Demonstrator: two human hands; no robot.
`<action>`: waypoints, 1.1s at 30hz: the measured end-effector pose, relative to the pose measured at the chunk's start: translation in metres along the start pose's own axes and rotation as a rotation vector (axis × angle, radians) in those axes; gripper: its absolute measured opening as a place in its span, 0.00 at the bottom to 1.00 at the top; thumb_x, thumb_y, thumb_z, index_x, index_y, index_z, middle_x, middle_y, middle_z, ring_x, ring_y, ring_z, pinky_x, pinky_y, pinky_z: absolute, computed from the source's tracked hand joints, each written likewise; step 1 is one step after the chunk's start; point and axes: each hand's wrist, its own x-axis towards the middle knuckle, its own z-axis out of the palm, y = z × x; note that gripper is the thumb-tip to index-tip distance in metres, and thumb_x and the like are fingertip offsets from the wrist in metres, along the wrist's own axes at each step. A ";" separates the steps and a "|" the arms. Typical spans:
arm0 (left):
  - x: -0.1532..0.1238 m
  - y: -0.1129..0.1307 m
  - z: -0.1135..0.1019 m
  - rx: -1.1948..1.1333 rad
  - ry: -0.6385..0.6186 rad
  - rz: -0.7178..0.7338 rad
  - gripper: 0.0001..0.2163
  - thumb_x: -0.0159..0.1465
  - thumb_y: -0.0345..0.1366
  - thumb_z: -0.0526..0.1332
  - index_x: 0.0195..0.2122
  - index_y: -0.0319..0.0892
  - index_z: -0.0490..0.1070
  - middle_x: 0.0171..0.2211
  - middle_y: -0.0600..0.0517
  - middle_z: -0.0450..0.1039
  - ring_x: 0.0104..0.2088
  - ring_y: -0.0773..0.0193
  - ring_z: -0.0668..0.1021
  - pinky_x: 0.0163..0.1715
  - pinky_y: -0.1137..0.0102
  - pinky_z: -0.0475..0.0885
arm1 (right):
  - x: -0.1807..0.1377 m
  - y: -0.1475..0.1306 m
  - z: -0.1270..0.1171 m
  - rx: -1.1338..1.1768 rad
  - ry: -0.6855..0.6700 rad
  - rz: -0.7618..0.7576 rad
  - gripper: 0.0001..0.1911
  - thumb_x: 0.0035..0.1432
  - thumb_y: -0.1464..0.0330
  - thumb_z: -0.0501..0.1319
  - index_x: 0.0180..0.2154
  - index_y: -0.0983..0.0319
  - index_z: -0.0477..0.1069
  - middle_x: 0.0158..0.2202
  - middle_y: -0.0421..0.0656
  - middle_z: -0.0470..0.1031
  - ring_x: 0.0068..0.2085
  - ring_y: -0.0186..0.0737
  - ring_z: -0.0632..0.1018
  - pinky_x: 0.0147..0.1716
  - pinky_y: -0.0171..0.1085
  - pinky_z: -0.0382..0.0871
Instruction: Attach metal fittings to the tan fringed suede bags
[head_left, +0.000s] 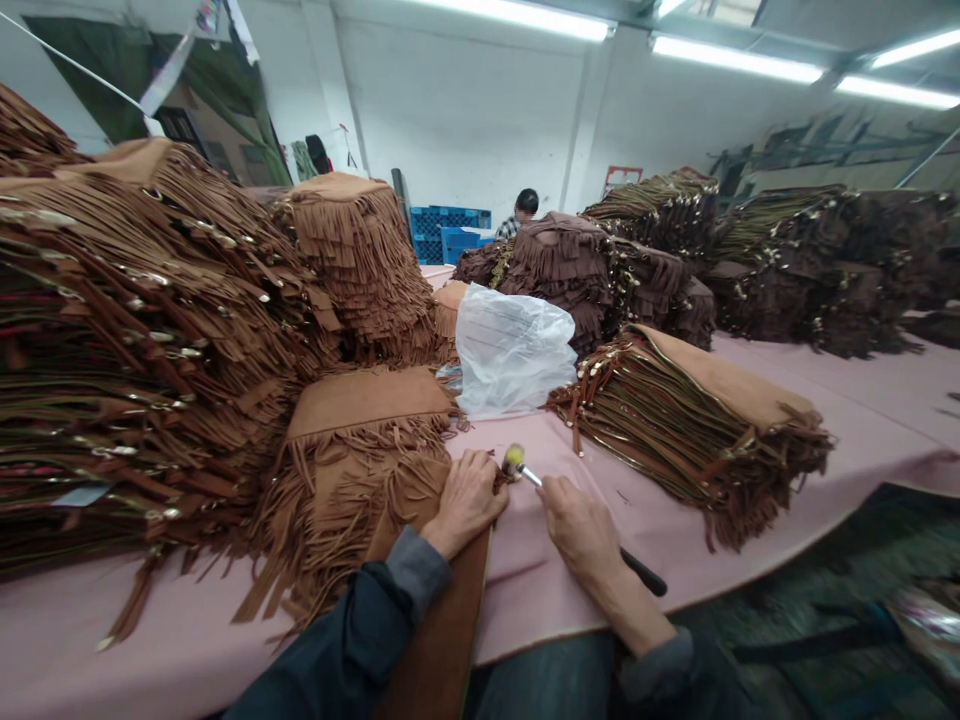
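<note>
My right hand (581, 525) is closed around a small hammer (645, 574) with a black grip, a metal shaft and a yellowish head. The hammer's head is beside the fingertips of my left hand (471, 495). Those fingers are curled down on the edge of a brown suede-like piece (442, 625), pressing it against the table. Under the fingertips is a small dark bit I cannot make out. The brown piece runs down past the table edge to my lap. Left of my hand, a tan fringed bag (371, 400) lies flat, its fringe spread toward me.
Pink cloth (540, 600) covers the table. Tall stacks of brown fringed bags (150, 350) rise at left; another pile (697, 420) lies at right. A crumpled clear plastic bag (514, 345) stands ahead. Darker bags (562, 265) are behind, with a person (517, 215) beyond.
</note>
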 end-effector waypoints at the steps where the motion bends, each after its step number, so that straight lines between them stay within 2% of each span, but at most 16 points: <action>1: 0.000 0.000 0.000 0.001 0.001 0.001 0.03 0.61 0.32 0.59 0.35 0.43 0.71 0.40 0.46 0.70 0.45 0.54 0.69 0.44 0.63 0.65 | -0.001 0.001 0.002 -0.041 -0.039 -0.022 0.08 0.71 0.67 0.52 0.37 0.57 0.67 0.31 0.41 0.73 0.27 0.39 0.72 0.25 0.39 0.48; 4: 0.000 -0.002 0.002 -0.005 0.010 0.011 0.03 0.62 0.33 0.59 0.35 0.43 0.71 0.40 0.46 0.70 0.45 0.55 0.69 0.44 0.63 0.65 | -0.001 0.008 0.003 -0.104 -0.084 -0.015 0.06 0.70 0.66 0.55 0.37 0.57 0.67 0.32 0.40 0.74 0.27 0.38 0.72 0.24 0.40 0.46; 8: -0.001 -0.003 0.002 -0.014 0.019 0.022 0.02 0.62 0.33 0.59 0.34 0.43 0.71 0.40 0.46 0.70 0.45 0.55 0.70 0.44 0.63 0.64 | 0.007 0.015 0.003 -0.126 -0.014 0.107 0.08 0.72 0.64 0.53 0.40 0.57 0.68 0.35 0.41 0.74 0.28 0.38 0.72 0.25 0.38 0.47; 12: -0.002 -0.003 0.000 -0.070 0.022 0.024 0.02 0.62 0.32 0.59 0.35 0.43 0.70 0.38 0.47 0.72 0.43 0.56 0.71 0.45 0.63 0.64 | 0.014 0.020 0.017 -0.149 0.029 0.190 0.08 0.71 0.65 0.53 0.41 0.57 0.70 0.36 0.42 0.74 0.31 0.40 0.73 0.25 0.37 0.52; 15: -0.003 -0.006 -0.003 -0.205 0.039 0.026 0.03 0.62 0.32 0.58 0.36 0.43 0.70 0.37 0.49 0.72 0.41 0.58 0.73 0.44 0.64 0.66 | 0.013 0.020 0.028 -0.125 0.069 0.160 0.08 0.69 0.71 0.55 0.43 0.58 0.72 0.38 0.45 0.74 0.39 0.45 0.74 0.33 0.37 0.61; 18: -0.004 -0.013 -0.004 -0.432 0.053 -0.008 0.04 0.63 0.33 0.58 0.39 0.43 0.70 0.39 0.49 0.73 0.41 0.60 0.75 0.44 0.66 0.69 | 0.008 0.012 0.031 -0.005 0.160 0.122 0.13 0.67 0.74 0.54 0.49 0.59 0.72 0.45 0.49 0.74 0.46 0.48 0.72 0.44 0.42 0.66; 20: -0.004 -0.016 -0.004 -0.591 0.053 -0.049 0.05 0.63 0.35 0.59 0.40 0.42 0.70 0.39 0.49 0.73 0.40 0.61 0.76 0.43 0.67 0.71 | 0.004 0.002 0.030 0.134 0.187 0.104 0.14 0.67 0.74 0.52 0.49 0.60 0.72 0.47 0.50 0.74 0.47 0.48 0.72 0.48 0.43 0.67; 22: -0.005 -0.018 -0.003 -0.742 0.041 -0.090 0.06 0.64 0.36 0.59 0.40 0.42 0.69 0.38 0.50 0.74 0.36 0.64 0.77 0.40 0.68 0.73 | -0.001 -0.013 0.027 0.322 0.148 0.101 0.15 0.68 0.73 0.50 0.48 0.60 0.73 0.45 0.49 0.75 0.47 0.46 0.74 0.49 0.43 0.68; 25: -0.008 -0.016 -0.003 -0.947 0.034 -0.126 0.07 0.64 0.39 0.60 0.40 0.41 0.68 0.35 0.51 0.74 0.31 0.66 0.78 0.36 0.69 0.74 | -0.009 -0.043 0.021 0.676 0.003 0.178 0.15 0.69 0.67 0.51 0.51 0.60 0.72 0.45 0.48 0.76 0.47 0.45 0.76 0.50 0.41 0.69; 28: -0.008 -0.007 -0.008 -1.087 0.081 -0.158 0.08 0.62 0.39 0.62 0.38 0.41 0.68 0.34 0.52 0.74 0.32 0.65 0.80 0.36 0.69 0.76 | -0.019 -0.079 0.011 1.074 -0.165 0.297 0.21 0.65 0.63 0.57 0.58 0.60 0.68 0.49 0.47 0.77 0.49 0.46 0.77 0.50 0.42 0.71; 30: -0.005 0.001 -0.017 -1.145 0.164 -0.185 0.09 0.62 0.40 0.63 0.38 0.41 0.68 0.33 0.52 0.75 0.31 0.65 0.80 0.34 0.70 0.77 | -0.027 -0.103 0.004 1.333 -0.215 0.334 0.26 0.61 0.64 0.61 0.59 0.60 0.66 0.52 0.45 0.75 0.53 0.48 0.75 0.53 0.43 0.70; 33: 0.004 0.015 -0.037 -1.144 0.389 -0.202 0.09 0.61 0.40 0.64 0.38 0.41 0.70 0.34 0.52 0.76 0.30 0.66 0.80 0.31 0.72 0.76 | -0.035 -0.123 -0.004 1.606 -0.231 0.331 0.30 0.56 0.66 0.63 0.60 0.59 0.65 0.55 0.43 0.74 0.55 0.49 0.74 0.55 0.45 0.70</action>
